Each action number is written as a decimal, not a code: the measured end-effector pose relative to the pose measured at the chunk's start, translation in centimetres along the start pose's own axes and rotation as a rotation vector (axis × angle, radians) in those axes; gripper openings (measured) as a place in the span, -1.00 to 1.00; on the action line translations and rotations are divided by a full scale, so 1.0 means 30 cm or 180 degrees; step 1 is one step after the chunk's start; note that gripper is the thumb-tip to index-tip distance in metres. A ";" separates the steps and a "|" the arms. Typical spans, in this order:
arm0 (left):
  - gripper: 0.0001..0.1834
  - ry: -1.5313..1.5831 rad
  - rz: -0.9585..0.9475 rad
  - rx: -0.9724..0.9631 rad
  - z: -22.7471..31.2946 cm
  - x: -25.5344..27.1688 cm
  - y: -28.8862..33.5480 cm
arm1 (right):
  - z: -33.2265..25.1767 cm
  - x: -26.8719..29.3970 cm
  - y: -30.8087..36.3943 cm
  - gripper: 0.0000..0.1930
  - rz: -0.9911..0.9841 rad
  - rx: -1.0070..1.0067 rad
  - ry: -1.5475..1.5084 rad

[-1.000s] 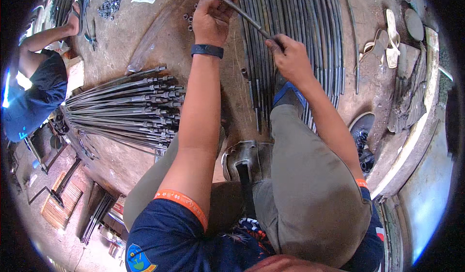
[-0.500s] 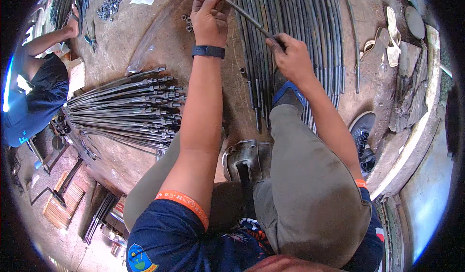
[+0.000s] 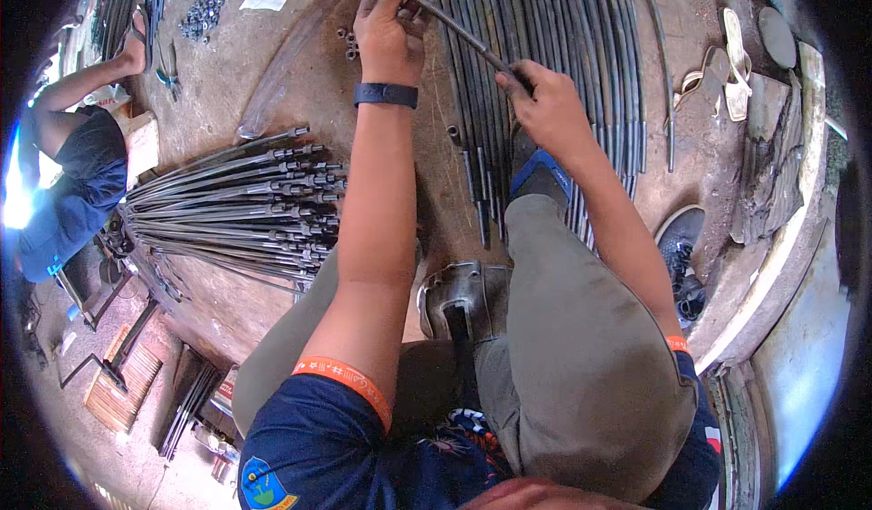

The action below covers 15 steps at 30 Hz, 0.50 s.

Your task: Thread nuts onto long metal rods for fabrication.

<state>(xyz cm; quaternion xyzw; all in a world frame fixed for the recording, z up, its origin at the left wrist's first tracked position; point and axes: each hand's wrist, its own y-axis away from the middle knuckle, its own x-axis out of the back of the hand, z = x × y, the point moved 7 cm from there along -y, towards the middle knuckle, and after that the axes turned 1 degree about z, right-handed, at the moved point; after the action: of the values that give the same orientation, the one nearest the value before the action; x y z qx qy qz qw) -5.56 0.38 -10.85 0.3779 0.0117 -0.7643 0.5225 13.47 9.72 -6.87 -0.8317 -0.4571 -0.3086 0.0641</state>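
A dark metal rod (image 3: 461,33) slants between my two hands, above a row of similar rods (image 3: 568,65) lying side by side on the floor. My right hand (image 3: 552,110) is closed around its lower right part. At the upper left end is my left hand (image 3: 391,36), its fingers curled about the tip and its thumb raised off it. Whether a nut sits on that tip is hidden by the fingers. A few loose nuts (image 3: 351,49) lie on the floor beside my left hand.
A fanned bundle of rods with nuts on their ends (image 3: 241,206) lies left of my left forearm. Beyond it are a pile of nuts (image 3: 202,16), pliers (image 3: 168,67) and a seated person (image 3: 77,160). Sandals (image 3: 738,69) and a dark shoe (image 3: 681,256) are at the right.
My left thumb has lifted from the rod's end and now points up. The left hand has shifted slightly left; the right hand keeps its hold almost unmoved.
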 end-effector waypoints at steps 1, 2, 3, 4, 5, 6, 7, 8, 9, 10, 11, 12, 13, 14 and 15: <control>-0.78 -0.0618 0.0053 -0.0106 0.008 0.019 -0.003 | -0.001 0.001 -0.001 -0.67 0.0012 -0.0011 0.0022; -0.79 -0.1237 0.0104 -0.0211 0.015 0.036 -0.005 | -0.002 0.005 -0.002 -0.67 0.0010 -0.0012 0.0020; -0.79 -0.1231 0.0100 -0.0207 0.014 0.041 -0.005 | 0.006 0.006 -0.003 -0.65 -0.0120 -0.0075 -0.0019; -0.77 -0.0964 0.0035 -0.0156 0.009 0.042 -0.006 | 0.016 0.006 -0.002 -0.63 -0.0250 -0.0137 -0.0058; -0.75 -0.0697 -0.0030 -0.0104 0.001 0.041 -0.008 | 0.025 0.016 0.002 -0.63 -0.0246 -0.0141 -0.0050; -0.75 -0.0693 -0.0038 -0.0089 0.000 0.029 -0.002 | 0.036 0.035 0.011 -0.63 -0.0133 -0.0105 -0.0067; -0.77 -0.0209 -0.0087 0.0137 -0.013 0.015 0.003 | 0.046 0.054 0.021 -0.63 -0.0019 -0.0070 -0.0082; -0.79 0.0274 -0.0133 0.0364 -0.028 -0.001 0.009 | 0.056 0.069 0.033 -0.63 -0.0012 -0.0084 -0.0074; -0.79 0.0276 -0.0134 0.0363 -0.031 -0.001 0.009 | 0.073 0.077 0.046 -0.65 -0.0094 -0.0260 -0.0201; -0.79 0.0004 -0.0107 0.0152 -0.021 0.002 0.007 | 0.085 0.078 0.057 -0.68 -0.0176 -0.0436 -0.0328; -0.80 -0.0270 -0.0079 -0.0061 -0.008 0.005 0.006 | 0.085 0.073 0.063 -0.73 -0.0249 -0.0507 -0.0346; -0.80 -0.0265 -0.0082 -0.0055 -0.013 0.011 -0.001 | 0.086 0.074 0.063 -0.73 -0.0245 -0.0511 -0.0340; -0.80 -0.0568 0.0146 0.0086 -0.019 0.038 -0.010 | 0.080 0.077 0.059 -0.74 -0.0183 -0.0378 -0.0296; -0.80 -0.0874 0.0376 0.0225 -0.026 0.067 -0.012 | 0.070 0.081 0.058 -0.75 -0.0123 -0.0241 -0.0256; -0.80 -0.0878 0.0370 0.0224 -0.030 0.072 -0.011 | 0.067 0.081 0.056 -0.75 -0.0116 -0.0241 -0.0260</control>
<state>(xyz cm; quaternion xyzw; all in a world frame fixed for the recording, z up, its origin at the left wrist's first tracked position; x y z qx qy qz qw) -5.70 -0.80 -12.89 0.2873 -0.1089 -0.7773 0.5490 16.67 11.30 -6.79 -0.8369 -0.4625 -0.2927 0.0082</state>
